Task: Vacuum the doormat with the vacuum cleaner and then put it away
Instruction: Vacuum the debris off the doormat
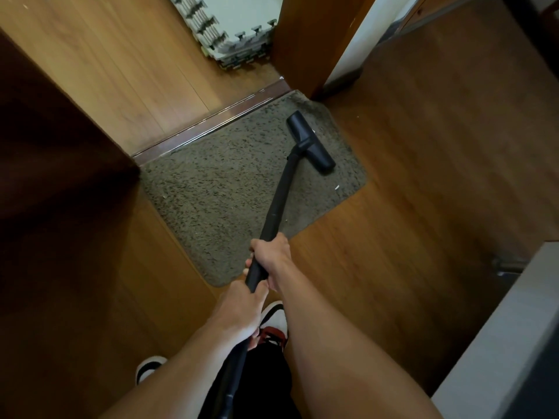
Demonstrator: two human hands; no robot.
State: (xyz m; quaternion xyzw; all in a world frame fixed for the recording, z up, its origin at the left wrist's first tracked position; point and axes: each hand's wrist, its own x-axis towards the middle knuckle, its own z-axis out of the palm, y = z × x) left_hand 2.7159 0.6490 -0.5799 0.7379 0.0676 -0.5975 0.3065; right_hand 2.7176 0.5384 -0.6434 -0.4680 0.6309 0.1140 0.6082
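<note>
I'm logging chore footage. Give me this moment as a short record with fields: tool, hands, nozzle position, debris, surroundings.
tool: black vacuum wand
right hand: gripping wand, further forward
left hand: gripping wand, further back
nozzle: on doormat, far right part
debris: white scrap near mat's right edge
surroundings: wood floor, stacked foam tiles past the threshold

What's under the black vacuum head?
The vacuum head sits on the shaggy brown doormat, near its far right corner. A white speck lies on the mat nearby. Whatever is directly beneath the head is covered, so it cannot be seen.
</note>
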